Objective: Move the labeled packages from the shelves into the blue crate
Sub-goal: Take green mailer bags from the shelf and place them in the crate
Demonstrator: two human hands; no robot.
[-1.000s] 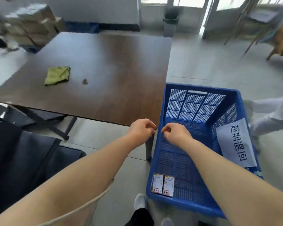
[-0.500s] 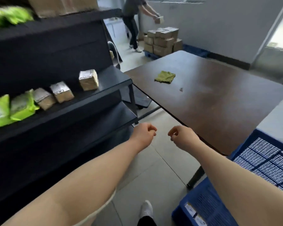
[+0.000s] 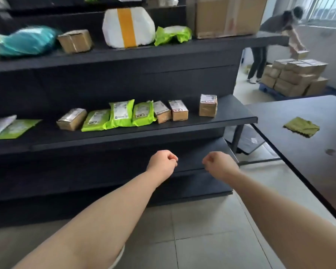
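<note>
We face middle shelf [image 3: 182, 131]; left hand [image 3: 161, 165] and right hand [image 3: 217, 165] both curled into loose fists, holding nothing, below shelf's front edge. Labeled packages sit in row on shelf: upright carton [image 3: 208, 105] nearest shelf's right end, green mailers [image 3: 122, 113] left of it. Blue crate out of view. We judge best: open fingers early, reach up over shelf edge, grip carton by its sides, keep label visible.

We see a daylit room, brightest at the barred window [image 3: 326, 10] in the upper right corner, where the panes wash out to near white. The black shelves [image 3: 124, 131] stay dim and swallow detail. Motion blur smears the teal bag [image 3: 25, 40] at the upper shelf's left end. Wide-angle distortion bends the table [image 3: 308, 152] edge and stretches both forearms.
</note>
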